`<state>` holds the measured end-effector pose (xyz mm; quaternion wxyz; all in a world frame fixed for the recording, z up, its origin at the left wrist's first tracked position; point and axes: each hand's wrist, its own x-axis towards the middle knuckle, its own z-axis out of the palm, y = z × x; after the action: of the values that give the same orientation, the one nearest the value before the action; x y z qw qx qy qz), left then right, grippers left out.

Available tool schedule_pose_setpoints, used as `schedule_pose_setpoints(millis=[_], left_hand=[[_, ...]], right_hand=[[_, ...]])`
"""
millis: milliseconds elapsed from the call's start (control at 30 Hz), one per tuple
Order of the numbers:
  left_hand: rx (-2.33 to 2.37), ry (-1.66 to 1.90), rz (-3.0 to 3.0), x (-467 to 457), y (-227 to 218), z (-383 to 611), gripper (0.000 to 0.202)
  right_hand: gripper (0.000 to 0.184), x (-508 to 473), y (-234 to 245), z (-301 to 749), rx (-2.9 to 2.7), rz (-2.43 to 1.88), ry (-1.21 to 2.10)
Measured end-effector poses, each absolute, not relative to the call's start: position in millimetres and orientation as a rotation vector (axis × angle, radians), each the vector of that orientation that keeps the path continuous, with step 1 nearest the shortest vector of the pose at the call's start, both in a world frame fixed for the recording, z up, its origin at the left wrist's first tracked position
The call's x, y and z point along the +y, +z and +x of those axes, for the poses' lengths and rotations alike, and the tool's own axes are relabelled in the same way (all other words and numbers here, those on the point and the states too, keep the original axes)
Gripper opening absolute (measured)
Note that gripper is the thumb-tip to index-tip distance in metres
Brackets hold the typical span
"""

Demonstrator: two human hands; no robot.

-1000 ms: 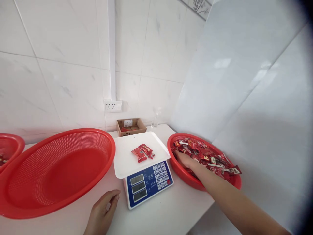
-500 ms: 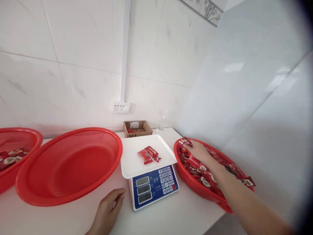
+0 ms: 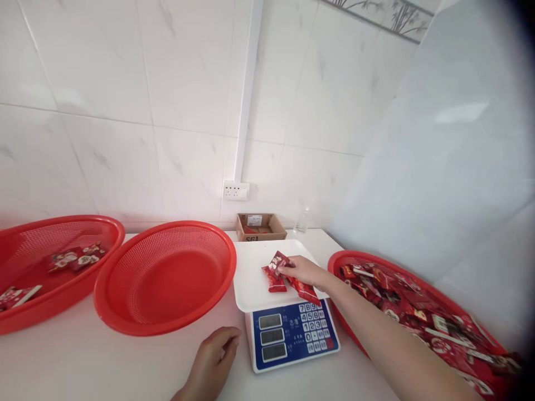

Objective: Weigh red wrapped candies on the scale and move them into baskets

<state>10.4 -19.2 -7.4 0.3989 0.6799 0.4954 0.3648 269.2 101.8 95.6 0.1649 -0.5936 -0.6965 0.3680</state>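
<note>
My right hand (image 3: 307, 271) pinches a dark red snack packet (image 3: 277, 260) over the white pan of the digital scale (image 3: 247, 281). Below and beside it are brighter red packets (image 3: 276, 285); my fingers partly cover them, and I cannot tell whether they touch them. Loosely curled, my left hand (image 3: 215, 356) rests on the table by the scale's front left corner, with nothing visible in it. The scale's blue panel (image 3: 295, 334) carries three small displays and a keypad; the display digits are too faint to read.
At right stands a red basket (image 3: 349, 257) full of red packets, under my right forearm. Left of the scale is a bare red basket (image 3: 165, 323), then another basket (image 3: 54, 309) with several packets. Behind are a cardboard box (image 3: 261, 227) and a clear container (image 3: 301, 221).
My right hand has moved left from the full basket to above the scale pan, carrying the dark red packet. My left hand stays curled near the scale. The view has shifted.
</note>
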Motion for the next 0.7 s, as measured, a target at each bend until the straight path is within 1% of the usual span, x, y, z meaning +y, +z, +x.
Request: schedule_pose_setpoints(millis=[133, 300, 433, 600, 700], left_hand=[[1.268, 0.908, 1.734, -20.0, -6.0, 11.5, 0.021], [1.298, 0.873, 1.763, -18.7, -7.3, 11.2, 0.022], [1.293, 0.877, 1.789, -17.4, -8.7, 11.0, 0.022], [1.316, 0.881, 1.800, -17.0, -7.7, 11.6, 0.022], [1.309, 0.861, 1.804, -17.0, -6.3, 11.5, 0.022]], right_hand=[[0.030, 105.2, 97.3, 269.7, -2.031, -1.772, 0.942], [0.019, 108.9, 93.4, 274.0, -2.171, -1.802, 0.792], [0.018, 113.4, 87.8, 272.9, -2.138, -1.856, 0.690], [0.021, 121.2, 88.8, 266.3, -1.917, -1.762, 0.515], [0.024, 126.0, 86.3, 259.0, -1.728, -1.706, 0.510]])
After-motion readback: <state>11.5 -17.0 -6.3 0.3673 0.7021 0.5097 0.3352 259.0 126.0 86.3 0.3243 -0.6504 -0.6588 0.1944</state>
